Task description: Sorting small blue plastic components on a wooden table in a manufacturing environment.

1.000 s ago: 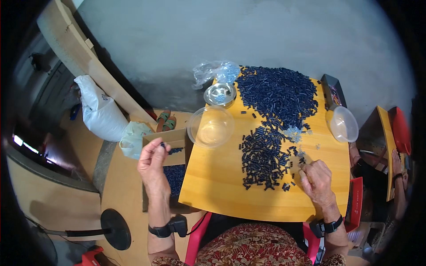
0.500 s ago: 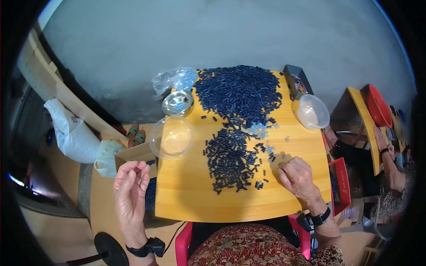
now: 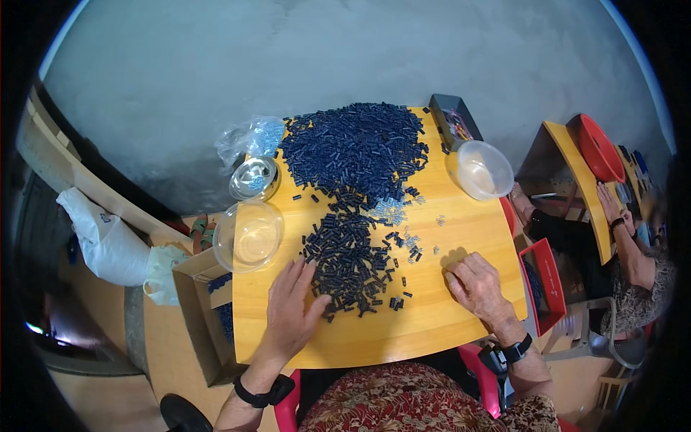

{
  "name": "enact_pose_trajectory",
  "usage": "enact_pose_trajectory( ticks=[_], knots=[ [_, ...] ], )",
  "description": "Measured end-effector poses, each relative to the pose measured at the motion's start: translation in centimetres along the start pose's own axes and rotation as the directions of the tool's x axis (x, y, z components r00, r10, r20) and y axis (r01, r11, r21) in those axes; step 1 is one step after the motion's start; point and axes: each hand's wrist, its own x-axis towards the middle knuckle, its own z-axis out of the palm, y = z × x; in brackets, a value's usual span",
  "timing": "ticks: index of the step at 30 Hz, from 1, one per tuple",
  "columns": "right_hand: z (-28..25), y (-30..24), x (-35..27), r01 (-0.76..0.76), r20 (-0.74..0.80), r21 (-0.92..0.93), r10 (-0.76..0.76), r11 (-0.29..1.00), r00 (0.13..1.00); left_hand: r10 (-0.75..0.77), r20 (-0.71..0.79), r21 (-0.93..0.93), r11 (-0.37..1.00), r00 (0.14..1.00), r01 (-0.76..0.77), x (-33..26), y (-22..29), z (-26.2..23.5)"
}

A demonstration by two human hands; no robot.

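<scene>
My left hand [image 3: 291, 308] is over the table at the left edge of a near pile of small dark-blue plastic pieces [image 3: 353, 263]. Its fingers are spread, and the thumb reaches the pile's lower edge. On the right, my right hand [image 3: 478, 288] rests on the wood with its fingers curled in; whatever they hold, if anything, is hidden. A larger heap of the same dark pieces [image 3: 353, 147] covers the far part of the table. Between heap and pile lies a cluster of tiny silvery-blue parts [image 3: 389, 210], with several strays to its right.
Left table edge: a clear plastic bowl [image 3: 248, 236], a metal bowl [image 3: 253, 178] and a plastic bag [image 3: 250, 140]. Right side: a clear tub [image 3: 485, 171] and a grey tray [image 3: 455, 121]. Below left, a cardboard box [image 3: 198, 324] holds dark pieces. A co-worker's hand [image 3: 608, 203] rests at another table.
My left hand has moved from above the cardboard box rightward to the near pile, its pinched fingers now spread. My right hand stays curled on the table. The whole view has shifted slightly.
</scene>
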Motion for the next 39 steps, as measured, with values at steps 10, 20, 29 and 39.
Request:
enact_pose_trajectory(
  ticks=[10, 20, 29, 39],
  knots=[
    [0.7, -0.6, -0.5, -0.013, 0.002, -0.024, 0.013, 1.0, 1.0, 0.148, 0.198, 0.288, 0.936, 0.969, -0.202, 1.5, 0.0, 4.0],
    [1.4, -0.3, -0.9, -0.04, -0.033, -0.007, 0.04, 0.999, 0.999, 0.214, 0.259, 0.277, 0.918, 0.942, -0.285, 2.2, 1.4, 5.2],
    [1.3, 0.0, -0.9, -0.025, -0.044, 0.002, 0.025, 1.0, 0.999, 0.254, 0.29, 0.242, 0.913, 0.923, -0.328, 1.3, 3.0, 3.7],
    [1.4, 0.1, -0.9, -0.034, -0.027, 0.002, 0.034, 0.999, 0.999, 0.258, 0.329, 0.256, 0.902, 0.908, -0.349, 0.8, 2.4, 4.9]
  ],
)
